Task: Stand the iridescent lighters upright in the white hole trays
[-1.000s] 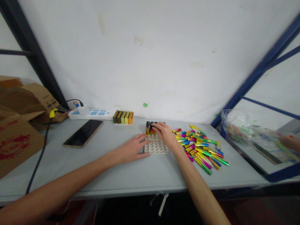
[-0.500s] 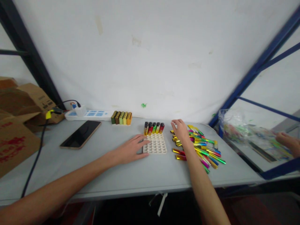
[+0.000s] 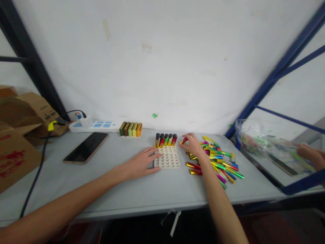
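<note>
A white tray (image 3: 168, 162) with rows of holes lies on the grey table. Upright lighters (image 3: 166, 140) in red, yellow and green with black tops fill its back rows. Resting against the tray's left edge is my left hand (image 3: 142, 162), fingers spread and holding nothing. To the right of the tray, my right hand (image 3: 193, 145) pinches a red and yellow lighter (image 3: 184, 140), held tilted above the table. Beside and under my right forearm lies a loose pile of shiny metallic lighters (image 3: 223, 164) in gold, green, blue, red and purple.
A filled block of lighters (image 3: 130, 129) stands at the back, next to a white power strip (image 3: 101, 126). A phone (image 3: 86, 147) lies at left, near cardboard boxes (image 3: 20, 152) and a black cable. Beyond the blue frame (image 3: 254, 101), another person's hand (image 3: 311, 154) shows near plastic bags.
My right hand has moved left from the pile toward the tray and now visibly holds a red and yellow lighter. My left hand stays at the tray.
</note>
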The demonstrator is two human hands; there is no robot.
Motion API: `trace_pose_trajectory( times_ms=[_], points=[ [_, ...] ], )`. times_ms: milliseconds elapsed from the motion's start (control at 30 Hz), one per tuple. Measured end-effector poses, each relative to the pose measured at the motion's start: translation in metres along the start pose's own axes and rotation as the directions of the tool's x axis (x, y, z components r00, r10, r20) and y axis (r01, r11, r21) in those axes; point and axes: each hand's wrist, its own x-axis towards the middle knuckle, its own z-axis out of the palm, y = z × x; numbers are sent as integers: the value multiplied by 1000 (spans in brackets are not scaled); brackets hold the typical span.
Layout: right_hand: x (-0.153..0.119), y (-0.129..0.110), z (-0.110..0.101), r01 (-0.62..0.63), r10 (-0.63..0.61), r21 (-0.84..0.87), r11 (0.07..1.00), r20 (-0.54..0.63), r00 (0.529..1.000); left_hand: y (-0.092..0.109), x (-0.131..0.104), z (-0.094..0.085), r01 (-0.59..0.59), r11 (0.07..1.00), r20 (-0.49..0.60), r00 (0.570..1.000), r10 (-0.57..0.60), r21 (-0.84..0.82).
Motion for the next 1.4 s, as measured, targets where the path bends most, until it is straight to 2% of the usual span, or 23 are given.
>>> trace_pose_trajectory(
  times_ms=[133, 267, 400, 600, 867, 1067, 1267, 1400],
  points=[
    [-2, -15, -8, 145, -103, 247, 958, -175, 979, 0, -1, 1, -2, 1000, -14, 1000, 2, -7],
    [-6, -37, -25, 213, -102, 414, 885, -274, 956, -1, -2, 2, -13, 1000, -38, 999, 13, 0],
    [-9, -50, -34, 231, -95, 495, 838, -283, 954, -2, -2, 2, -18, 1000, -46, 999, 17, -5],
    [-9, -62, -21, 163, -45, 709, 686, -182, 982, -1, -1, 1, -18, 1000, -37, 999, 17, -16],
    [-9, -74, -7, 257, -163, 635, 729, -203, 965, -1, -2, 1, -13, 1000, -35, 999, 12, -12],
    [-11, -83, -2, 359, -301, 340, 869, -213, 930, 0, -1, 1, -23, 999, -51, 998, 21, -31],
    [-10, -91, 13, 337, -274, 365, 868, -215, 937, -1, -2, 3, -21, 999, -66, 998, 19, -29],
    [-9, -91, 15, 347, -286, 343, 873, -214, 934, -2, -2, 4, -19, 1000, -61, 998, 18, -20]
  ],
)
